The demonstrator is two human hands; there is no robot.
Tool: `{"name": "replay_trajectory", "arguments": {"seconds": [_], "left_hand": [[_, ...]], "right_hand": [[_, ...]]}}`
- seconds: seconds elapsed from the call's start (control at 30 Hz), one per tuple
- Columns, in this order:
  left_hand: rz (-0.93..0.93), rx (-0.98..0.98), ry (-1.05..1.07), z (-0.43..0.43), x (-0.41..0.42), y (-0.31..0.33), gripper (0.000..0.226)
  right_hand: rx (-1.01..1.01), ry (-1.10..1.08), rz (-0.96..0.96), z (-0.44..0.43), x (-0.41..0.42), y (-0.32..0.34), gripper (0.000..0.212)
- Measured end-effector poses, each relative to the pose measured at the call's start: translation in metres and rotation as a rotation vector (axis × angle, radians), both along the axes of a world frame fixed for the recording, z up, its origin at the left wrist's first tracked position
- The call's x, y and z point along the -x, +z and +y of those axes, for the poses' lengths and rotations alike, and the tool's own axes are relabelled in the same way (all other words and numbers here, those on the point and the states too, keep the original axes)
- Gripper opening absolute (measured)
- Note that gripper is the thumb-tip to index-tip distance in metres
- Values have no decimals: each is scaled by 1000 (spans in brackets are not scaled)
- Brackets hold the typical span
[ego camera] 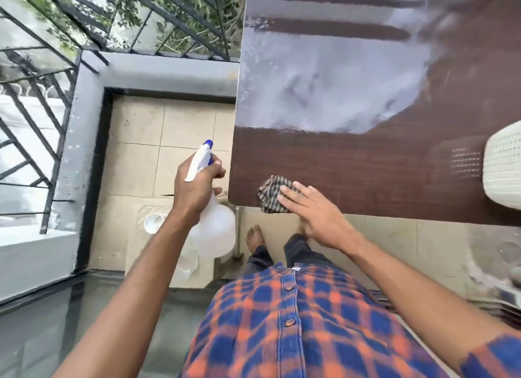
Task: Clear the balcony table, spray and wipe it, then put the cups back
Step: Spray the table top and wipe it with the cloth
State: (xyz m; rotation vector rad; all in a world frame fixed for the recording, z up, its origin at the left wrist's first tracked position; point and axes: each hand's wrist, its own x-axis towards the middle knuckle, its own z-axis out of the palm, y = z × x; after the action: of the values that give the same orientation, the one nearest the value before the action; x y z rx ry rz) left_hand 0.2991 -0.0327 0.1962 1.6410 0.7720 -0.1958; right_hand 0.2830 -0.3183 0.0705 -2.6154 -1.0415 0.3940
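Note:
The dark brown wood-grain table (366,166) fills the upper right, its far half shiny with reflected sky. My left hand (194,188) grips a white spray bottle (215,225) with a blue nozzle, held off the table's left edge above the floor. My right hand (313,208) lies flat with spread fingers on a checked cloth (272,193) at the table's near left corner. A white cup (154,222) stands on the floor to the left, below the bottle. Another pale cup (187,266) shows dimly beneath the bottle.
A white woven chair (503,166) stands at the table's right side. Dark metal railing (36,140) and a grey parapet (84,123) close the balcony on the left and far side. Beige floor tiles (169,129) lie between parapet and table. My bare feet (255,238) are near the table leg.

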Motion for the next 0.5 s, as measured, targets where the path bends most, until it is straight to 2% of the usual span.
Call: {"name": "replay_trajectory", "arguments": {"seconds": [0.07,0.2,0.3,0.37,0.4,0.5], "left_hand": [[-8,6,-36,-8,-5,2,6],[-33,31,-80,-22,-12,4,5],[-37,55,-114,-27,-15,4,6],[-37,63,-118,-29,-16,3,8],[-37,61,-117,-30,-17,3,8],[-41,79,-121,-34,-18,1,7]], "right_hand": [[21,-230,0,-49,2,-1,76],[42,-822,-17,-141,13,-9,57],[43,-1080,-49,-142,24,-12,56],[32,-1076,-73,-104,31,-11,61],[23,-998,-75,-80,34,-10,65],[36,-587,-56,-6,38,-11,78]]}}
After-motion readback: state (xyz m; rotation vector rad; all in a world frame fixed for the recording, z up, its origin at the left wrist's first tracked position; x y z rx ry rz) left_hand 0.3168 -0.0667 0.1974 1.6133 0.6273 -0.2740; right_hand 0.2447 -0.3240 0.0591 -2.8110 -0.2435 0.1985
